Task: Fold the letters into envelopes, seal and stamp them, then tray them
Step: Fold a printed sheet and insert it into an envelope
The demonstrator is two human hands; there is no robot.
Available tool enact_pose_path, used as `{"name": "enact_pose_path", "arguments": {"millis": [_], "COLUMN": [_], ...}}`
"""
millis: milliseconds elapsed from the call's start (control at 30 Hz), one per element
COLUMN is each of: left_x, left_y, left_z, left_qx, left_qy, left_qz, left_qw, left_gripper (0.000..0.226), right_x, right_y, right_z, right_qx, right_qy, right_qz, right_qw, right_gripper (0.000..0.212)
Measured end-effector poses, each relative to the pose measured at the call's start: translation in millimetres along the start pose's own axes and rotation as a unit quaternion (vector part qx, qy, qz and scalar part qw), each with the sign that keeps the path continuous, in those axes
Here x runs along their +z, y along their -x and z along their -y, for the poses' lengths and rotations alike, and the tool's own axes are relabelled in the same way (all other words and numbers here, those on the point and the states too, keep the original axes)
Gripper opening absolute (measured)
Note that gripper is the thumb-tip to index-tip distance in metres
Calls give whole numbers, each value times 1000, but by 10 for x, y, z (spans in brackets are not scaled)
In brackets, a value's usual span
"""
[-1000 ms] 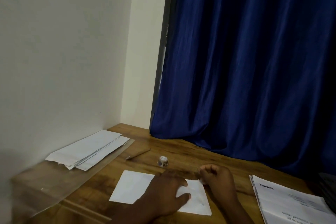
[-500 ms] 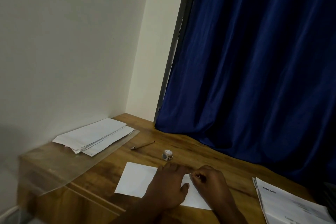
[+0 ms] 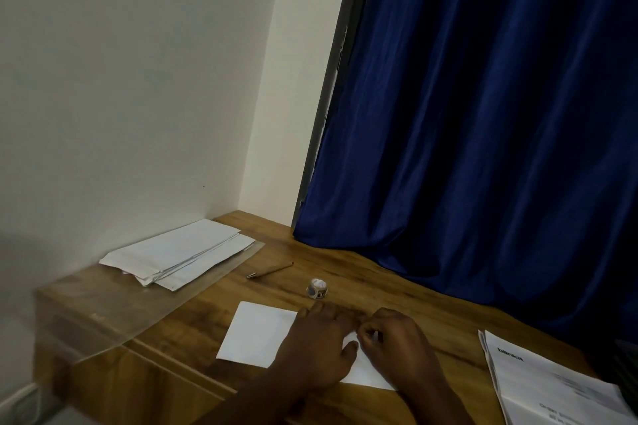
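From your head camera: a dark blue curtain [image 3: 483,131] hangs along the desk's [image 3: 397,290] far edge, its folds soft and glossy. At the far left corner, a clear plastic tray [image 3: 145,307] carries a loose stack of white envelopes [image 3: 179,255]. A pen [image 3: 269,270] and a small sticker roll [image 3: 317,287] lie mid-desk; printed letters [image 3: 545,386] sit at the right edge. Your left hand [image 3: 317,348] lies flat, fingers straight, pressing the white envelope [image 3: 259,331] near the front edge. Your right hand [image 3: 397,345] curls beside it, fingertips pinched over the envelope's upper edge; you cannot tell what they pinch.
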State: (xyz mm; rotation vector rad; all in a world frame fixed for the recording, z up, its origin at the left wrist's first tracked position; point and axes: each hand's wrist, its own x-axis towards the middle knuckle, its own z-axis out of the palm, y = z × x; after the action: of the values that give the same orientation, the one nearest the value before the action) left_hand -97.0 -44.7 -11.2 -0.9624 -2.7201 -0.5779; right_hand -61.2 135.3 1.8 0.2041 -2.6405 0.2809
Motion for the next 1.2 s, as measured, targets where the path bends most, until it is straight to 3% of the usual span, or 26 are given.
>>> {"name": "enact_pose_path", "arguments": {"millis": [333,733,900,1100,1200], "left_x": [-9,-12,8,29,20], "left_y": [7,29,32,19,18], "left_z": [-27,-75,-62,-77,-89], "left_qx": [0,0,6,4,3], "left_qy": [-33,-24,-35,-44,-51], "left_qz": [9,6,3,23,28], "left_qw": [999,1000,999,999,998], "left_gripper": [52,45,48,53,54], "right_x": [-92,-111,-16,101,153], "right_y": [60,35,15,-12,-41], "right_z": [51,-129,-125,-126,-149], "right_qx": [42,179,222,262,263], "right_qy": [-86,-137,-202,-175,-156], "right_qz": [49,-15,-27,-27,-29], "right_qw": [994,974,954,949,952], "right_gripper": [14,22,11,36,35]}}
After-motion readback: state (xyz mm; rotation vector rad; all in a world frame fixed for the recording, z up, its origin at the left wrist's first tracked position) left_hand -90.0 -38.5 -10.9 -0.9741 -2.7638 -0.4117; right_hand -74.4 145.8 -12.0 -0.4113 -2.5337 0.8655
